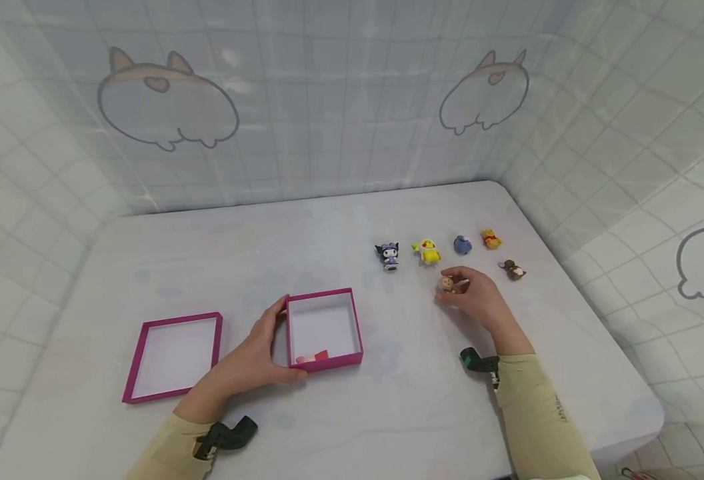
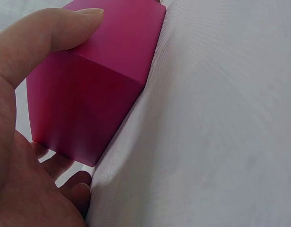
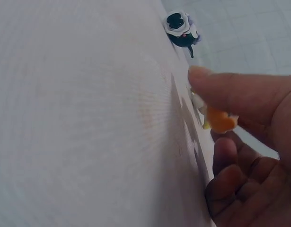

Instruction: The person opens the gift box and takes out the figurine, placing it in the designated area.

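A square magenta-edged box with a white inside stands on the table, a small red-and-pink item lying along its near wall. My left hand grips the box's left side, with the thumb at the near wall and fingers round the far left corner. In the left wrist view that thumb presses the magenta wall. Farther right, my right hand pinches a small tan figurine between thumb and fingers. It shows as an orange shape in the right wrist view, partly hidden by the thumb.
At the left lies a matching magenta-rimmed square tray. Beyond the right hand stand a black-and-purple figurine, a yellow one, a blue one, a yellow-and-red bear and a brown one. A patterned curtain borders the table.
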The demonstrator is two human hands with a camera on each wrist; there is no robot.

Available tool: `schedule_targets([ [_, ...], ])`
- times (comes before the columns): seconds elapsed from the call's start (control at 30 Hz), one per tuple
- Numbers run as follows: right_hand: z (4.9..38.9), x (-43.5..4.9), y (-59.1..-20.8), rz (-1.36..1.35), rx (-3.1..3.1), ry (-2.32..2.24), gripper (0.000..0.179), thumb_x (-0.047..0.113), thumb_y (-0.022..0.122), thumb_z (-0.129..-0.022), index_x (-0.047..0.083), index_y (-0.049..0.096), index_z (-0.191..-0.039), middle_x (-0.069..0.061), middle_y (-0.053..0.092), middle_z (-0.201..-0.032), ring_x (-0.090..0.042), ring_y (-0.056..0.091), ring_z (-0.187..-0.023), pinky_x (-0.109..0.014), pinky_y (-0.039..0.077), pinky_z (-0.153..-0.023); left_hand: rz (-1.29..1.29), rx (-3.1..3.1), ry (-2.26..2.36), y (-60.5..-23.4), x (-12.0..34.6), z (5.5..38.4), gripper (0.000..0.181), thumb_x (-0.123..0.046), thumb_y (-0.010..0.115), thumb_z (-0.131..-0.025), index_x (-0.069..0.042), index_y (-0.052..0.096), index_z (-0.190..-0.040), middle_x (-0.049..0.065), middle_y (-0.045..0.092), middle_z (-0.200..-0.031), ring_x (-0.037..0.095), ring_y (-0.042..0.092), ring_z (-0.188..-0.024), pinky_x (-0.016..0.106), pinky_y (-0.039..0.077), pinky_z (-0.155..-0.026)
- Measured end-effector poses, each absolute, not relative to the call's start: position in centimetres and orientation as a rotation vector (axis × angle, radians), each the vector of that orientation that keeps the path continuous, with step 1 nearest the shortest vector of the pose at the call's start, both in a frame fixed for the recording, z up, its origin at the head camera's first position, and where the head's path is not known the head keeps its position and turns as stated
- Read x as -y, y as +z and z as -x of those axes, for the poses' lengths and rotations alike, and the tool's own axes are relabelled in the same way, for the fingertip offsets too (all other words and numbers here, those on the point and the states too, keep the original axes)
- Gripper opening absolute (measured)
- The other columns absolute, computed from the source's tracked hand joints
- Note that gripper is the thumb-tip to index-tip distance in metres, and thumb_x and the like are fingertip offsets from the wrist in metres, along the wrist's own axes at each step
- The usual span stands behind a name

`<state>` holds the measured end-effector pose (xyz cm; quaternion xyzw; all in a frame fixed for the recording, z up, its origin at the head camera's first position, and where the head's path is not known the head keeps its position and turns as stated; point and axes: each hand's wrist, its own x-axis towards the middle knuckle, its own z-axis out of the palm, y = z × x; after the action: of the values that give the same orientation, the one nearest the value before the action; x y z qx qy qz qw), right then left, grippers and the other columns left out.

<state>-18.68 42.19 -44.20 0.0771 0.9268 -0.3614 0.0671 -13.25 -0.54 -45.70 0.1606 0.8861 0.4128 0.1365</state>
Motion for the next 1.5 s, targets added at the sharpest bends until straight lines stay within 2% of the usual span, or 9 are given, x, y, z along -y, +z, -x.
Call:
schedule_targets([
  [0.23,18.8,-42.1,-44.4,-0.215,-2.835,-0.990,0.056,0.044,0.075,-0.068,0.026,0.055,-0.118,0.002,0.055,-0.099,-0.020,0.050,-0.087,-0.031,0.043,-0.067,-0.476,-2.567,1.190,-45.5,0.6,13.3,0.124,-0.053,0.081,-0.051,-0.039,-0.003,-0.141,-0.007,0.016,-0.144,0.017,0.018,-0.130,0.054,0.037,-0.091],
  [0.4,18.9,-42.0,-44.5,-0.214,-2.846,-0.941,0.058,0.045,0.074,-0.068,0.025,0.054,-0.119,0.001,0.055,-0.098,-0.020,0.050,-0.087,-0.032,0.043,-0.069,-0.484,-2.558,1.203,-45.6,0.7,13.5,0.124,-0.053,0.081,-0.051,-0.039,-0.002,-0.141,-0.008,0.017,-0.143,0.014,0.018,-0.129,0.053,0.038,-0.091],
  [0.77,19.0,-42.3,-44.2,-0.214,-2.807,-0.958,0.077,0.053,0.075,-0.062,0.028,0.046,-0.129,-0.001,0.050,-0.112,-0.022,0.048,-0.098,-0.038,0.045,-0.075,-0.537,-2.546,1.186,-45.5,0.9,13.6,0.123,-0.051,0.081,-0.054,-0.036,-0.005,-0.141,-0.002,0.015,-0.145,0.021,0.017,-0.130,0.055,0.036,-0.091],
  [0.97,19.0,-42.5,-44.1,-0.220,-2.816,-0.947,0.081,0.057,0.074,-0.060,0.030,0.044,-0.131,-0.001,0.050,-0.113,-0.022,0.048,-0.099,-0.039,0.046,-0.075,-0.511,-2.548,1.184,-45.5,0.8,13.7,0.123,-0.052,0.081,-0.052,-0.038,-0.004,-0.141,-0.005,0.015,-0.145,0.019,0.017,-0.131,0.055,0.037,-0.091],
  [1.23,18.6,-42.7,-43.1,-0.203,-2.864,-1.043,0.073,0.067,0.059,-0.068,0.030,0.045,-0.130,0.003,0.049,-0.111,-0.020,0.048,-0.093,-0.034,0.045,-0.067,-0.517,-2.557,1.209,-45.4,0.3,13.9,0.124,-0.053,0.081,-0.051,-0.039,-0.003,-0.141,-0.009,0.016,-0.143,0.015,0.017,-0.129,0.053,0.037,-0.092],
  [1.5,18.3,-41.4,-41.3,-0.033,-2.839,-1.277,0.062,0.062,0.059,-0.073,0.030,0.050,-0.125,0.007,0.052,-0.105,-0.015,0.051,-0.091,-0.034,0.047,-0.067,-0.508,-2.555,1.194,-45.6,-1.0,14.6,0.124,-0.055,0.081,-0.049,-0.042,-0.002,-0.140,-0.016,0.015,-0.142,0.013,0.017,-0.130,0.052,0.036,-0.094],
])
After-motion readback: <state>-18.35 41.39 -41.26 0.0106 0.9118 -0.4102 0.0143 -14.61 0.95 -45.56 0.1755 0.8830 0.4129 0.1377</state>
